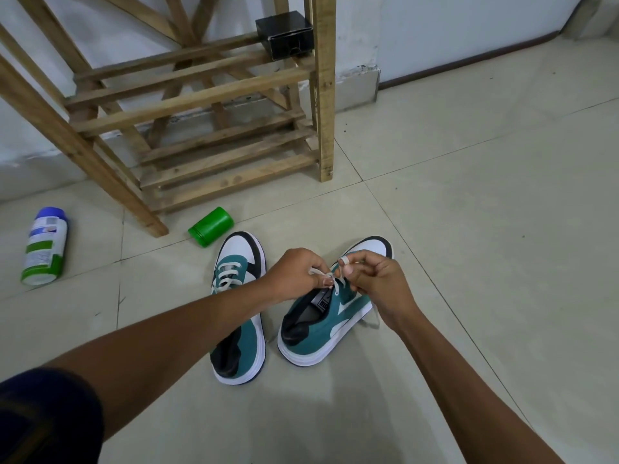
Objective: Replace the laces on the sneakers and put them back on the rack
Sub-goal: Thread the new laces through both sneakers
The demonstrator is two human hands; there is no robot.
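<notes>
Sneakers, two of them, teal and white with black heels and toe trim, stand side by side on the tiled floor (469, 202), toes pointing away from the camera. The left sneaker (238, 306) carries a white lace already threaded through its eyelets; the left forearm crosses above its middle. The right sneaker (321, 324) is tilted slightly to the right, its black tongue and inner label exposed. Both hands meet above the front of this shoe. The left hand (296, 274) has its fingers curled and pinches a strand of the white lace (330, 277) between thumb and forefinger. The right hand (375, 279) also has its fingers curled, with the lace looped round the raised forefinger and held against the thumb. A loose part of the same lace trails onto the floor just beside the right edge of the shoe. Behind the shoes stands a wooden rack (207, 95) of slatted shelves; a small black box (284, 35) rests on its upper visible shelf. A green cylindrical container (211, 226) lies on its side near the rack's front leg, and a white, blue and green spray can (44, 246) lies on the floor well to the left.
</notes>
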